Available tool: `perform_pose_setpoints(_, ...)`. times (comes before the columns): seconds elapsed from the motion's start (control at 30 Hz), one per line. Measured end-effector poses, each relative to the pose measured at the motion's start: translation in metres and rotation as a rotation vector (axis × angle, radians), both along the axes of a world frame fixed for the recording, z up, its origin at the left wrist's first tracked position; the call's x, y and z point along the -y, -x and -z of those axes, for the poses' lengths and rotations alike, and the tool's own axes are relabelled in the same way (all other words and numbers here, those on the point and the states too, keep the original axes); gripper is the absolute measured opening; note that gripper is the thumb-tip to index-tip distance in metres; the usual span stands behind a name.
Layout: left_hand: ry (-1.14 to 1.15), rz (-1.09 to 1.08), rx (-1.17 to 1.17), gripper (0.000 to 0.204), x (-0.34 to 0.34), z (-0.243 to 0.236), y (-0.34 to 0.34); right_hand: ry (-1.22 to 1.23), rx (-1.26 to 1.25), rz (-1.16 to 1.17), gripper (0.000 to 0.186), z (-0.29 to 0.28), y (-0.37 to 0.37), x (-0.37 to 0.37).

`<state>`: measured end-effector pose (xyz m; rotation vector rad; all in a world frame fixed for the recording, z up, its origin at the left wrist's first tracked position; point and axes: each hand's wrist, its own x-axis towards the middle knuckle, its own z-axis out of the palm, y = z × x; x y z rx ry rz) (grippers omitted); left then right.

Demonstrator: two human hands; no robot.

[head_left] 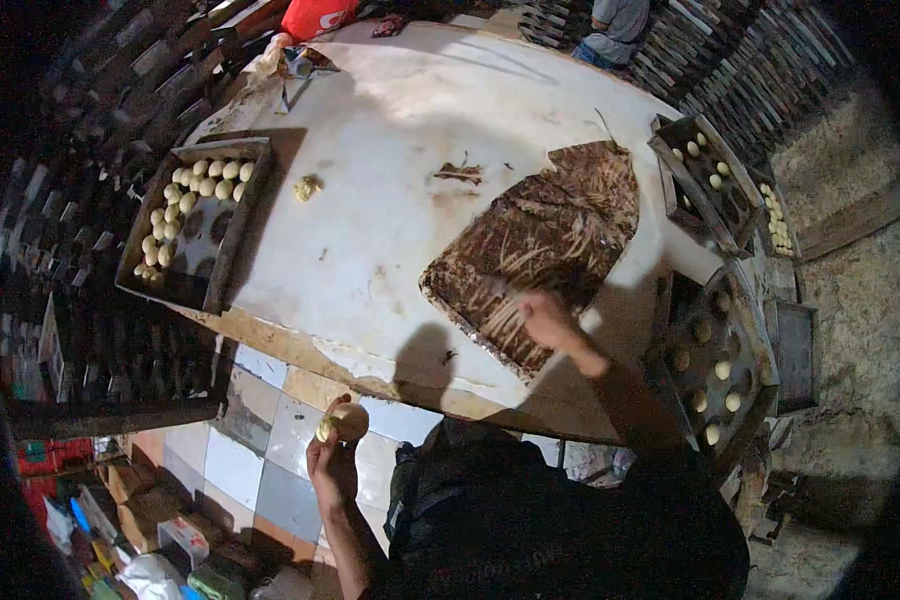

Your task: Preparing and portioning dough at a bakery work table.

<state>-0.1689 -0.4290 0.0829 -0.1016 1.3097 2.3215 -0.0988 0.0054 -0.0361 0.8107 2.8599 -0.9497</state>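
Observation:
My left hand (335, 455) is raised beside the table's near edge, its fingers wrapped round a tan ball (350, 421). A small pale yellow lump, like dough, shows at its fingertips. My right hand (550, 322) reaches over a dark brown sheet (570, 205) streaked with pale strands, on the right of the white tabletop (370, 150). The right fingers are smeared by motion, so whether they grip anything is unclear. A loose pale dough scrap (308, 187) sits on the tabletop, farther left.
A wooden tray (242, 222) of pale dough balls stands on the table's left. More such trays, an upper one (692, 222) and a lower one (762, 350), line the right side. Stacked wooden slats (120, 210) rise at the left. A person (617, 35) is at the far side.

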Motion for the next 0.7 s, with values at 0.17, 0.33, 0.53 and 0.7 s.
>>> perform_pose_setpoints(0.17, -0.033, -0.024, -0.02, 0.04, 0.013, 0.008, -0.001, 0.356, 0.021, 0.361, 0.012, 0.001, 0.014, -0.028)
perform_pose_setpoints(0.33, -0.007, -0.062, 0.007, 0.04, 0.023, 0.004, -0.006, 0.096, -0.031, -0.14, 0.012, -0.027, 0.028, 0.017)
perform_pose_setpoints(0.53, -0.007, -0.068, -0.008, 0.04, 0.035, 0.009, -0.01, -0.105, -0.029, 0.022, 0.014, -0.023, 0.041, 0.03)
perform_pose_setpoints(0.7, 0.021, -0.085, -0.022, 0.041, 0.031, -0.004, -0.015, 0.267, 0.056, 0.196, 0.019, -0.025, 0.044, 0.006)
